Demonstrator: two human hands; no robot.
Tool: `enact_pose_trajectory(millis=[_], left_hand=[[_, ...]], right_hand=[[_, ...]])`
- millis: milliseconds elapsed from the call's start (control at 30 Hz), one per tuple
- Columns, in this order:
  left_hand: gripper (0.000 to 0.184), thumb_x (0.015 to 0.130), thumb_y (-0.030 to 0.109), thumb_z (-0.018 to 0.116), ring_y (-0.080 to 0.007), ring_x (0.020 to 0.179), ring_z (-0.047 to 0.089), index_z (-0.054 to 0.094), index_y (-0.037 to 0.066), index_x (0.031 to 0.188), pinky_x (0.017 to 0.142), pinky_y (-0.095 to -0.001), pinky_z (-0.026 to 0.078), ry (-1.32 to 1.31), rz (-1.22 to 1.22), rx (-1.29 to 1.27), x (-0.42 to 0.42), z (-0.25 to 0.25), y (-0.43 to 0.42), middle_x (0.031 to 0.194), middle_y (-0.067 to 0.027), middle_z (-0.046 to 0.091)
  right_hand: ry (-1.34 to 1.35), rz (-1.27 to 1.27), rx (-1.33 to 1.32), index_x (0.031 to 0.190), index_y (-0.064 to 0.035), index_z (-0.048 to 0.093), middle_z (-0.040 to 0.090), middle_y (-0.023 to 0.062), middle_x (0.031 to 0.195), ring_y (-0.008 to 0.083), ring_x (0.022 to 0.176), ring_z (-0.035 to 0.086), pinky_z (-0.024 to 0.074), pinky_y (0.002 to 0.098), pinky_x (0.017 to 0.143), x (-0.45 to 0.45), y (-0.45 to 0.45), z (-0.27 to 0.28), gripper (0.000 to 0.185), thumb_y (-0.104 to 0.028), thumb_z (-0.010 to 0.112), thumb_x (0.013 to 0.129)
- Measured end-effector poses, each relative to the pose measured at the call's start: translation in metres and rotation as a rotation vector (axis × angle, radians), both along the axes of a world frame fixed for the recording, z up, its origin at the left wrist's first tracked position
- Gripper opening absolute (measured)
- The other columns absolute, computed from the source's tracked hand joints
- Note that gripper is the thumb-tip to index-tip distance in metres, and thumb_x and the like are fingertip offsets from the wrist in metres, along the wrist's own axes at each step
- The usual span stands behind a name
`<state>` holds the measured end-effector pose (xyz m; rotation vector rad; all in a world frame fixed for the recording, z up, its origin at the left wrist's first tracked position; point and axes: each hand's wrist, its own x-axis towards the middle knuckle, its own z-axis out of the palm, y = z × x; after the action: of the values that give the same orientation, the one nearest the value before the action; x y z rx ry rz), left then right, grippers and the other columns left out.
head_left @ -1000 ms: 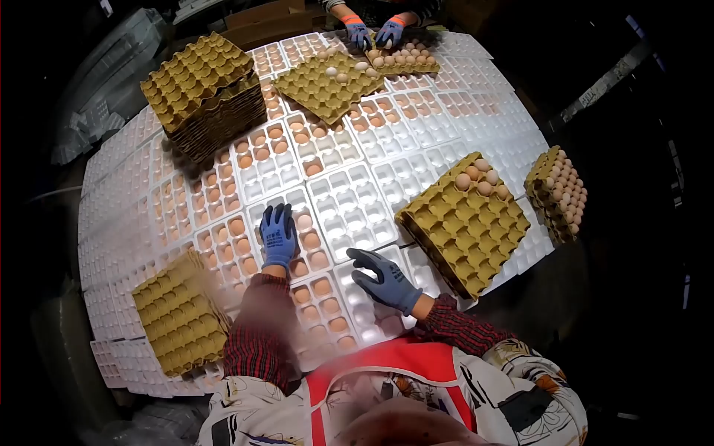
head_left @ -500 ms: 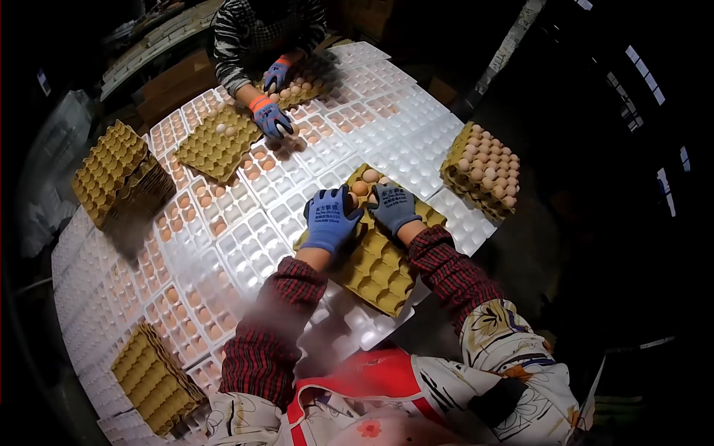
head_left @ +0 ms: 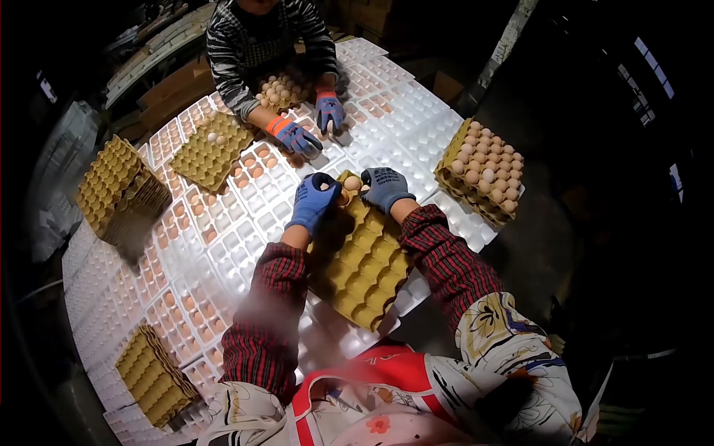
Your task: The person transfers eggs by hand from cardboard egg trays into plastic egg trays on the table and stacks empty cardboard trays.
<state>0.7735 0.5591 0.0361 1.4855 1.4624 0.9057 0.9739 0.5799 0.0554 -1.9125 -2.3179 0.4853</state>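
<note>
A yellow-brown pulp egg tray [head_left: 361, 260] lies tilted in front of me on the white plastic trays. A few eggs [head_left: 352, 183] sit at its far end, between my hands; the rest of its visible cups hold none. My left hand [head_left: 314, 199], in a blue glove, is curled at the tray's far left corner with its fingers round an egg [head_left: 325, 187]. At the far right corner, my right hand [head_left: 387, 189] in a grey-blue glove has its fingers bent down beside the eggs. What its fingertips hold is mostly hidden.
Across the table a co-worker's gloved hands [head_left: 296, 137] reach over the white trays [head_left: 271, 195], near a pulp tray of eggs [head_left: 282, 91]. Stacked pulp trays stand left [head_left: 119, 186] and lower left [head_left: 154, 375]. A stack topped with eggs [head_left: 483, 167] stands right.
My hands have moved apart and away from me to the tray's far end. Fewer eggs show in the tray. The co-worker's hands have shifted right and towards me.
</note>
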Motion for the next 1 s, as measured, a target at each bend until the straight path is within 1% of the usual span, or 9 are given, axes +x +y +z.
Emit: enact_pose_trajectory(millis=[67, 233, 300, 367, 433, 567, 767, 867, 1000], left_hand=[[0.046, 0.078, 0.047, 0.070, -0.0354, 0.091, 0.066, 0.064, 0.009, 0.104, 0.080, -0.0447, 0.052, 0.677, -0.062, 0.111, 0.025, 0.001, -0.004, 0.102, -0.0154, 0.068], [0.038, 0.083, 0.038, 0.064, -0.0341, 0.098, 0.067, 0.062, 0.011, 0.110, 0.082, -0.0454, 0.053, 0.788, -0.101, -0.039, 0.039, -0.006, 0.011, 0.106, -0.0140, 0.069], [0.048, 0.082, 0.036, 0.065, -0.0294, 0.095, 0.068, 0.063, 0.010, 0.122, 0.081, -0.0380, 0.052, 0.283, -0.046, 0.046, 0.013, 0.004, 0.000, 0.106, -0.0117, 0.071], [0.046, 0.083, 0.029, 0.067, -0.0195, 0.088, 0.066, 0.063, 0.006, 0.123, 0.078, -0.0302, 0.052, -0.589, -0.054, 0.031, -0.011, -0.024, 0.015, 0.098, -0.0044, 0.070], [0.038, 0.085, 0.019, 0.067, -0.0122, 0.087, 0.061, 0.065, 0.003, 0.119, 0.077, -0.0253, 0.050, -0.818, -0.056, -0.153, -0.011, 0.016, 0.001, 0.097, -0.0011, 0.066], [0.049, 0.088, 0.049, 0.062, -0.0199, 0.095, 0.061, 0.069, 0.008, 0.115, 0.072, -0.0349, 0.049, 0.884, -0.139, 0.135, 0.041, 0.036, 0.013, 0.115, -0.0078, 0.062], [0.035, 0.088, 0.038, 0.059, -0.0260, 0.109, 0.056, 0.071, 0.018, 0.114, 0.077, -0.0485, 0.043, 1.299, -0.222, 0.013, 0.086, 0.010, 0.040, 0.118, -0.0060, 0.063], [0.047, 0.080, 0.050, 0.064, -0.0334, 0.106, 0.060, 0.071, 0.013, 0.108, 0.089, -0.0464, 0.047, 0.726, -0.022, 0.015, 0.055, 0.016, 0.023, 0.115, -0.0132, 0.063], [0.048, 0.076, 0.051, 0.071, -0.0324, 0.102, 0.060, 0.068, 0.013, 0.105, 0.089, -0.0417, 0.049, 0.094, 0.185, 0.238, -0.042, 0.009, -0.058, 0.110, -0.0120, 0.061]], right_hand=[[0.564, -0.046, 0.017, 0.106, -0.0110, 0.071, 0.071, 0.0091, 0.101, 0.0236, 0.095, 0.067, 0.0535, 0.0367, 0.083, 0.024, -0.006, -0.001, 0.036, -0.033, 0.074, 0.078], [1.903, -0.093, -0.553, 0.139, -0.0092, 0.048, 0.062, 0.0061, 0.122, 0.0273, 0.105, 0.065, 0.0543, 0.0320, 0.080, 0.073, -0.040, 0.012, 0.046, -0.023, 0.059, 0.096], [1.647, -0.144, -0.503, 0.132, -0.0080, 0.054, 0.062, 0.0045, 0.120, 0.0251, 0.107, 0.064, 0.0528, 0.0322, 0.083, 0.074, -0.038, 0.021, 0.041, -0.027, 0.060, 0.096], [0.895, -0.167, -0.463, 0.122, -0.0085, 0.062, 0.064, 0.0065, 0.115, 0.0248, 0.104, 0.064, 0.0532, 0.0363, 0.083, 0.064, -0.029, 0.038, 0.049, -0.043, 0.068, 0.088], [-0.161, -0.023, -0.028, 0.109, -0.0117, 0.069, 0.055, 0.0134, 0.121, 0.0304, 0.103, 0.062, 0.0547, 0.0454, 0.078, 0.042, -0.029, 0.031, 0.067, -0.064, 0.075, 0.068], [-0.475, -0.047, -0.088, 0.113, -0.0139, 0.068, 0.053, 0.0137, 0.122, 0.0340, 0.102, 0.063, 0.0545, 0.0465, 0.080, 0.017, -0.035, 0.016, 0.050, -0.052, 0.067, 0.081], [-0.154, -0.146, 0.034, 0.100, -0.0126, 0.072, 0.059, 0.0140, 0.112, 0.0308, 0.095, 0.065, 0.0520, 0.0420, 0.085, 0.035, -0.050, 0.016, 0.042, -0.047, 0.068, 0.077], [0.580, -0.059, 0.293, 0.090, -0.0047, 0.069, 0.066, 0.0065, 0.088, 0.0182, 0.077, 0.063, 0.0506, 0.0300, 0.071, 0.075, -0.053, -0.023, 0.027, -0.028, 0.077, 0.079], [1.630, 0.058, -0.206, 0.126, -0.0033, 0.054, 0.057, 0.0094, 0.124, 0.0211, 0.109, 0.059, 0.0510, 0.0363, 0.093, 0.061, -0.110, -0.016, 0.037, -0.024, 0.058, 0.096]])
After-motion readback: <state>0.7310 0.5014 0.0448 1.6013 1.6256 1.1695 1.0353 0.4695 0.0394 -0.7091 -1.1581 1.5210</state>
